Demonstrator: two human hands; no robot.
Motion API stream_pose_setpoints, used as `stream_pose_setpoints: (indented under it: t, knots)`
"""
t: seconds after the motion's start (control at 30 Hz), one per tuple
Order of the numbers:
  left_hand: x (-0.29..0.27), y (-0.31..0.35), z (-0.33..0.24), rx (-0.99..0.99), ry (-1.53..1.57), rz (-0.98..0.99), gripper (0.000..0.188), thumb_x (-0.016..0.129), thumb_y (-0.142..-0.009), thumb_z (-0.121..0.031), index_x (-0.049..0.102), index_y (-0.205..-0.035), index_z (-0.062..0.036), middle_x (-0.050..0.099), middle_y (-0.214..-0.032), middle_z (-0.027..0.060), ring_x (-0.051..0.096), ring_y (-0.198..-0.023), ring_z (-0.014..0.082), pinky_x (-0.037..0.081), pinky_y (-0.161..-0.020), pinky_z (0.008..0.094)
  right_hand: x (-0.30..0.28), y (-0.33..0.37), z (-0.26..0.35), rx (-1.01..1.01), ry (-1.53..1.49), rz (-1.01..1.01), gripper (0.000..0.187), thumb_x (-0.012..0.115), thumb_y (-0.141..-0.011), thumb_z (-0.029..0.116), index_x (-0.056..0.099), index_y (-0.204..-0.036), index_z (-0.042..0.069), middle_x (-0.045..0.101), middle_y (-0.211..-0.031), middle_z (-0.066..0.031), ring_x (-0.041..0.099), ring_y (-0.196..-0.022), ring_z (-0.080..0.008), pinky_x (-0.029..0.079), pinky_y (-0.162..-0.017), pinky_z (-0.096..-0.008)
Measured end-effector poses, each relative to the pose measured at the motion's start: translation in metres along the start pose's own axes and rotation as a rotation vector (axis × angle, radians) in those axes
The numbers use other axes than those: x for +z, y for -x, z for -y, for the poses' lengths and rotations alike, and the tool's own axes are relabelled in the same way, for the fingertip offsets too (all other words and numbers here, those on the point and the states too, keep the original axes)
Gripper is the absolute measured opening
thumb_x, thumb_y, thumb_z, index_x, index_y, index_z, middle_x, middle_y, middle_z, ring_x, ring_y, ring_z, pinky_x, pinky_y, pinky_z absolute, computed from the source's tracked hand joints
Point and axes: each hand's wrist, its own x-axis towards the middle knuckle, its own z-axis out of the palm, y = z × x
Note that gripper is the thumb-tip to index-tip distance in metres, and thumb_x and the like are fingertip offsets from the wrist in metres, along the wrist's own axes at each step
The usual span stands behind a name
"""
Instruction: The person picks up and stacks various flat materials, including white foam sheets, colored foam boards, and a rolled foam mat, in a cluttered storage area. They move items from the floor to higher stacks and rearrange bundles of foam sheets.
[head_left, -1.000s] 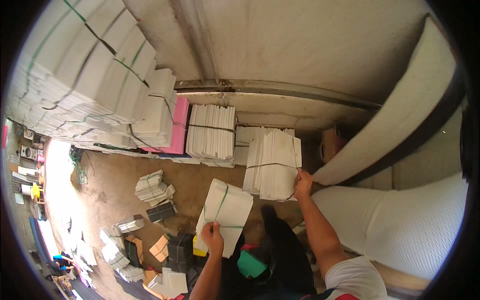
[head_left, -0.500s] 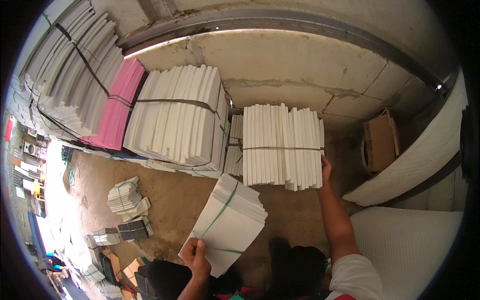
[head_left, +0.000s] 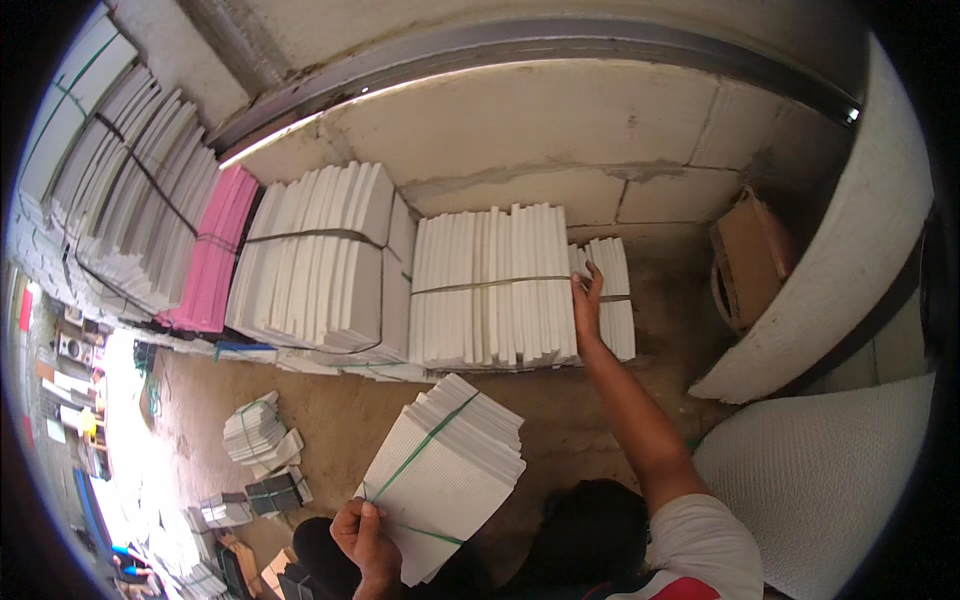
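Low in front of me, my left hand (head_left: 366,540) is closed at the near left corner of a tilted bundle of white foam-like sheets (head_left: 450,470), tied with green straps. Whether the fingers grip the strap or the sheets' edge I cannot tell. Farther off, my right hand (head_left: 588,305) lies against the right side of a larger bundle of white sheets (head_left: 490,325), fingers stretched out, thumb near its dark strap. A lower stack of white sheets (head_left: 615,325) shows just right of that hand, partly hidden by it.
Left of the large bundle stand another strapped white bundle (head_left: 300,270), a pink stack (head_left: 212,255) and tall white stacks (head_left: 130,190). A block wall (head_left: 520,120) runs behind. At right are a cardboard box (head_left: 745,265), a curved white sheet (head_left: 820,270) and a textured white roll (head_left: 820,470).
The large bundle has moved left against the neighbouring bundle, my right hand along with it. The low stack now shows on its right instead of its left. My left hand keeps its hold.
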Motion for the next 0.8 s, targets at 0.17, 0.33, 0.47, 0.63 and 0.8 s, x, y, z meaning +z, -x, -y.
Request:
stream_pose_setpoints:
  t: [0.17,0.33,0.47,0.63,0.8]
  knots:
    - [0.011,0.012,0.009,-0.060,0.108,0.040,0.027,0.071,-0.091,-0.023,0.059,-0.074,-0.0056,0.057,-0.070,-0.0011,0.047,-0.065,0.0102,0.034,-0.064,0.0281,0.056,0.024,0.059,0.014,0.005,0.317,0.085,0.032,-0.107,0.066,0.011,-0.169,0.012,0.016,-0.174,-0.0129,0.018,-0.159,-0.0277,0.019,-0.128,-0.0417]
    - [0.041,0.009,-0.015,-0.159,0.194,0.140,0.024,0.072,-0.091,-0.022,0.062,-0.077,-0.0063,0.059,-0.071,-0.0008,0.048,-0.065,0.0110,0.034,-0.064,0.0274,-0.001,0.017,0.084,-0.175,0.436,0.445,0.081,0.030,-0.108,0.065,0.011,-0.169,0.016,0.014,-0.174,-0.0155,0.012,-0.161,-0.0321,0.016,-0.128,-0.0477]
    - [0.025,0.011,-0.027,-0.213,0.201,0.193,0.021,0.070,-0.093,-0.020,0.062,-0.081,-0.0062,0.059,-0.071,0.0007,0.049,-0.063,0.0118,0.035,-0.062,0.0281,-0.020,0.070,0.105,-0.198,0.712,0.185,0.065,0.048,-0.109,0.044,0.033,-0.160,0.007,0.039,-0.159,-0.0224,0.040,-0.147,-0.0342,0.033,-0.121,-0.0468]
    - [-0.002,0.000,-0.055,-0.174,0.420,0.145,0.021,0.070,-0.093,-0.018,0.062,-0.082,-0.0026,0.062,-0.070,0.0031,0.043,-0.058,0.0088,0.033,-0.058,0.0257,-0.067,0.123,0.117,-0.058,0.608,0.206,0.055,0.056,-0.107,0.043,0.051,-0.147,0.005,0.065,-0.132,-0.0186,0.064,-0.122,-0.0300,0.049,-0.103,-0.0456]
    - [0.000,-0.037,-0.102,-0.132,0.636,0.086,0.023,0.067,-0.096,-0.024,0.058,-0.082,-0.0091,0.055,-0.069,0.0002,0.041,-0.058,0.0101,0.033,-0.056,0.0257,-0.060,0.162,0.152,0.207,0.336,0.711,0.072,0.044,-0.106,0.063,0.047,-0.153,0.008,0.060,-0.143,-0.0190,0.059,-0.128,-0.0289,0.047,-0.108,-0.0478]
